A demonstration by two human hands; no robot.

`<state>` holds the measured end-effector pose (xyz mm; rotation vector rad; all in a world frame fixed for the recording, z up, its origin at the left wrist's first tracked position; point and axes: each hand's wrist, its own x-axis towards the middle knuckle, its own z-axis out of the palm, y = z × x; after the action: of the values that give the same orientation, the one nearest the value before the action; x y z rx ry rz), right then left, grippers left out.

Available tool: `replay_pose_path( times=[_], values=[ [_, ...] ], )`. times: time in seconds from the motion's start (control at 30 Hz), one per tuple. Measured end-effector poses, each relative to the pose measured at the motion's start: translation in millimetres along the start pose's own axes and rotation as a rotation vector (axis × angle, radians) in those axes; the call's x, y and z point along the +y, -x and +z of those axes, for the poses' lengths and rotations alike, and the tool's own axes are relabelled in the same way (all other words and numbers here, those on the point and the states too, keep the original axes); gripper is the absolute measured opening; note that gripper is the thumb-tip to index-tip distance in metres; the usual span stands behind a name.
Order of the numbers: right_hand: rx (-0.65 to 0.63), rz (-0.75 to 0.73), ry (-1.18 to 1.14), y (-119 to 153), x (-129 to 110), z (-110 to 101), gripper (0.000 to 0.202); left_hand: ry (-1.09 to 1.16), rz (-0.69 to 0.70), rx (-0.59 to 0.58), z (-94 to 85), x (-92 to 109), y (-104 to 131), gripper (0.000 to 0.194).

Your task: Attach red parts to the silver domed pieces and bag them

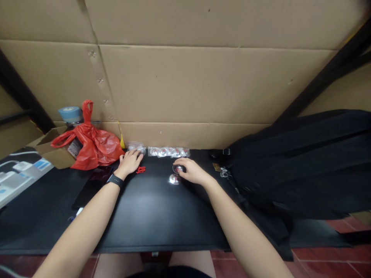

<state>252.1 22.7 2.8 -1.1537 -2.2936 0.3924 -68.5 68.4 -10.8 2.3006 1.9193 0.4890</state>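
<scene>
Right hand (191, 170) grasping a shiny disc (176, 169), rim-hold best; left hand (131, 161) near the far edge of the worktop (162, 220), grip unclear!

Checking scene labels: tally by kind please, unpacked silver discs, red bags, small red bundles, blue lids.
Unpacked silver discs: 2
Red bag: 1
Small red bundle: 1
Blue lid: 1
Total: 5
</scene>
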Motion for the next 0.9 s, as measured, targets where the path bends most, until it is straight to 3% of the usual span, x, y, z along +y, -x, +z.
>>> replay_pose_path(
  times=[0.2,0.5,0.63,0.77,0.9],
  values=[
    [-0.082,0.015,0.001,1.0,4.8,4.6,0.038,-0.008,-0.006,0.099,-4.8,6.2,8.4,0.044],
    [0.165,0.004,-0.135,-4.2,2.2,1.4,0.017,0.127,-0.054,0.206,-15.8,20.7,13.6,0.024],
    [0.159,-0.077,-0.267,-3.9,-17.6,-2.8,0.017,0.368,0.223,0.158,-25.3,50.6,25.3,0.019],
    [0.102,-0.137,-0.38,-3.2,-36.9,-4.0,0.018,0.588,0.531,-0.048,-29.9,85.2,44.3,0.021],
    [0.08,-0.147,-0.461,-1.5,-44.0,-3.5,0.019,0.615,0.582,-0.115,-31.3,95.9,52.5,0.018]
  ],
)
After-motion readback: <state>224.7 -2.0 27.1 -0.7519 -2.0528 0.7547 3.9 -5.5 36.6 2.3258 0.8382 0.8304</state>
